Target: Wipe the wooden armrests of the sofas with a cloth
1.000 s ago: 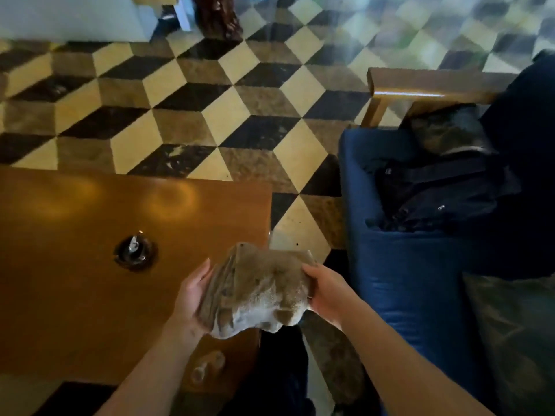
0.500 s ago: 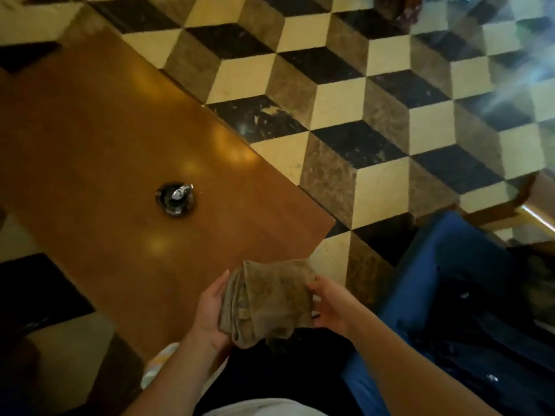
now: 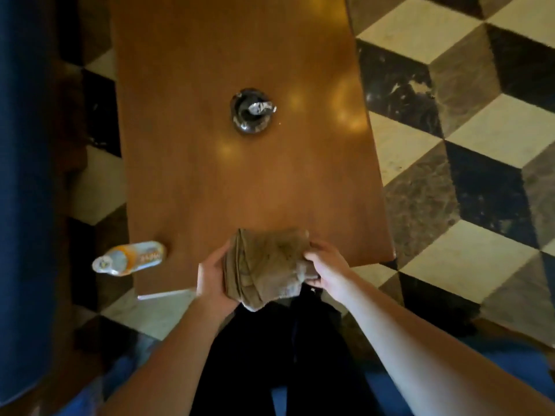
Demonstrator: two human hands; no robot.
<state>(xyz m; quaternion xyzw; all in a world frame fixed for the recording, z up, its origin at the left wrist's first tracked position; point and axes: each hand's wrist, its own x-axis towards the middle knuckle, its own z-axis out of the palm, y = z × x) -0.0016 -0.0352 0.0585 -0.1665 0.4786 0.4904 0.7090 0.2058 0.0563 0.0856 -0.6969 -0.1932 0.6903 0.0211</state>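
Far left, a dark blue sofa (image 3: 21, 190) runs down the edge of the view, its wooden parts too shadowed to make out. Just beside it, a plastic bottle (image 3: 129, 258) with an orange label lies on its side near the table's left corner; whether it rests on the floor or on something lower I can't be sure.

The wooden table (image 3: 240, 181) stretches away from the person, glossy with spots of reflected light. Near its middle sits a dark round ashtray (image 3: 250, 111) with something crumpled and silvery in it.

At the near end of the table, over its edge, both hands hold a folded brown cloth (image 3: 265, 267) between them. The left hand (image 3: 214, 279) cups the folded edge, palm against the cloth, fingers wrapped under it. The right hand (image 3: 329, 265) grips the other side, fingers curled over the fabric. A corner of the cloth sags down between the hands, above the person's dark trousers (image 3: 285, 349).

To the right, the floor (image 3: 468, 145) is tiled in a cube pattern of cream, brown and black.
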